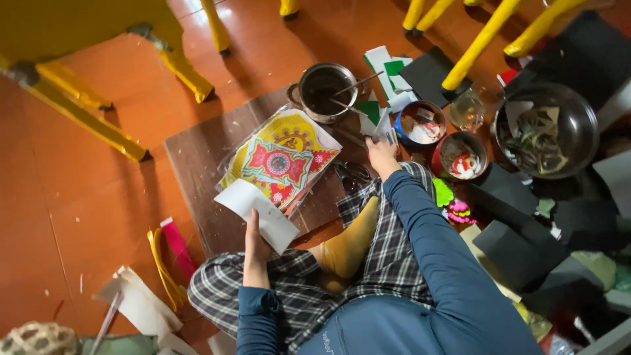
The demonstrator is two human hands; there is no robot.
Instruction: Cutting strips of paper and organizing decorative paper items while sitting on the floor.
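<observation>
My left hand [255,244] pinches a white paper sheet [257,213] by its near edge; just past the fingers lies a colourful patterned paper piece [281,161] on a brown board [197,161]. My right hand [381,152] reaches out, fingertips at white and green paper scraps [374,117], with a metal pot [327,91] just beyond them.

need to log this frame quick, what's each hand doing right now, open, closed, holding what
Left hand: closed on a white paper sheet.
Right hand: reaching to the paper scraps; grip cannot be told.
</observation>
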